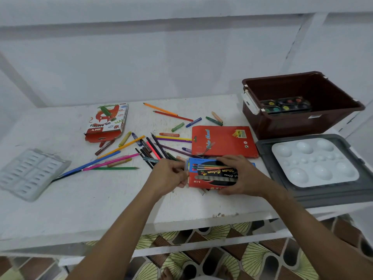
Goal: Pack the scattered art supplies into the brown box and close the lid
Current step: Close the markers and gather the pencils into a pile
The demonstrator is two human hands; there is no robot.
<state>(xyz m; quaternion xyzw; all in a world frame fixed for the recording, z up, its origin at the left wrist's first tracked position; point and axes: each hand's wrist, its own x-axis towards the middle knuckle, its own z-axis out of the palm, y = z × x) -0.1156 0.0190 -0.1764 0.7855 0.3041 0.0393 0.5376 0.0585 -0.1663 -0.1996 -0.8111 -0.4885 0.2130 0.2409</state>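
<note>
Box point(298, 118) sits open at the far right of the table point(101, 199), paint set point(286, 106) already inside, grey lid point(282, 190) lying in front of it under a white palette point(314, 162). Pack point(212, 174) lies crosswise near the front edge, long axis left to right, so the box is up and right, nearer the right hand point(240, 174). That hand clamps the pack's right end; left hand point(171, 174) pinches its left-end flap, fingers curled. Pencils point(125, 156) lie scattered beyond

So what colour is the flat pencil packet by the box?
Red, clearest in the head view.
</note>
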